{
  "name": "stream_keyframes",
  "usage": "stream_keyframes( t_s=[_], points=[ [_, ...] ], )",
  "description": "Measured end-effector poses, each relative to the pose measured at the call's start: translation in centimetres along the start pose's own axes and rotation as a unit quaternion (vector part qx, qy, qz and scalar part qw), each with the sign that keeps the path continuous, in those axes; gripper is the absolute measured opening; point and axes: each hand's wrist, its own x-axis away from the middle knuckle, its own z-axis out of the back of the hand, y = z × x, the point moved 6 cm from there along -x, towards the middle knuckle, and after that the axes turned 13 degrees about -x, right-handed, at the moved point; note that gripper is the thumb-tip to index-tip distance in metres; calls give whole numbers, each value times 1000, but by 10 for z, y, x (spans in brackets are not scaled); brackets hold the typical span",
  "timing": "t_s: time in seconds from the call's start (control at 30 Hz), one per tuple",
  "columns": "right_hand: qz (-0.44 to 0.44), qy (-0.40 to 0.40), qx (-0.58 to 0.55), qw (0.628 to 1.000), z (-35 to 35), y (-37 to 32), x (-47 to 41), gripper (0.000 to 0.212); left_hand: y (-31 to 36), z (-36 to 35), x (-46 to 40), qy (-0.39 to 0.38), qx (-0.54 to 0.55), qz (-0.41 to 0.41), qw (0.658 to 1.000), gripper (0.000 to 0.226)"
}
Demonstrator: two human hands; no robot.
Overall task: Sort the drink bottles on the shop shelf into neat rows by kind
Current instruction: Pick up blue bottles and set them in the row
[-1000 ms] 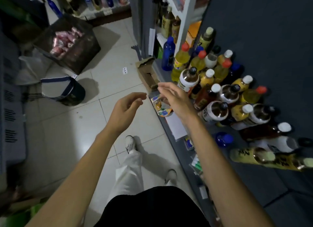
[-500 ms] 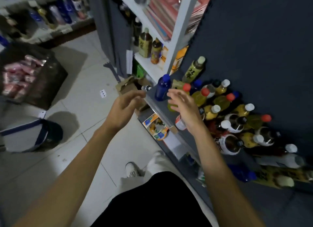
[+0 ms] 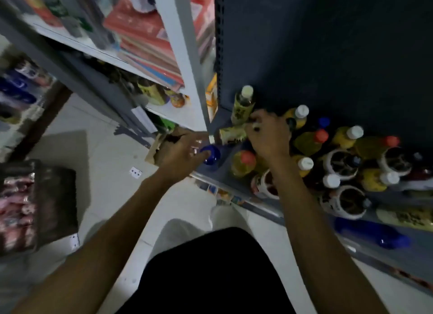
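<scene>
Nearest the camera, a blue bottle lying on its side point(image 3: 372, 235) is seen at the front lip of the grey shelf point(image 3: 304, 216), with a yellow-labelled bottle lying flat point(image 3: 407, 216) just behind it. Further in, dark tea bottles with white labels point(image 3: 343, 202) stand mixed among yellow drinks with white caps point(image 3: 304, 165) and yellow drinks with red caps point(image 3: 242, 162), in no clear rows. The left hand point(image 3: 184, 153) is held out with loosely spread fingers at an upright blue bottle point(image 3: 210, 154) at the shelf's left end; contact cannot be told through the blur. The right hand point(image 3: 269, 135) is curled round a yellow-labelled tea bottle point(image 3: 233, 134), tilted near the corner post. Behind it, a second tea bottle with a cream cap point(image 3: 243, 104) stands upright against the dark back panel point(image 3: 328, 44).
</scene>
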Motion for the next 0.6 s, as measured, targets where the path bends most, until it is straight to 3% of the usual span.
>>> stream_keyframes(
  t_s=[0.13, 0.2, 0.27, 0.33, 0.43, 0.6],
  points=[
    [-79, -43, 131, 987, -9, 8, -11, 41, 5, -17, -42, -108, -58, -42, 992, 47],
    [-119, -87, 150, 978, -17, 8, -10, 48, -6, -30, -53, -204, -70, -40, 976, 54],
    [-161, -119, 170, 965, -24, 6, -6, 52, -10, -43, -60, -264, -122, -101, 951, 60],
    [-182, -119, 185, 958, -25, 2, -7, 50, -15, -47, -67, -274, -163, -151, 936, 60],
    [-198, -97, 153, 963, -28, -1, -13, 44, -19, -40, -70, -273, -131, -189, 934, 58],
    [-217, -81, 128, 964, -38, -10, -22, 44, -48, -29, -75, -292, -41, -166, 941, 64]
  ],
)
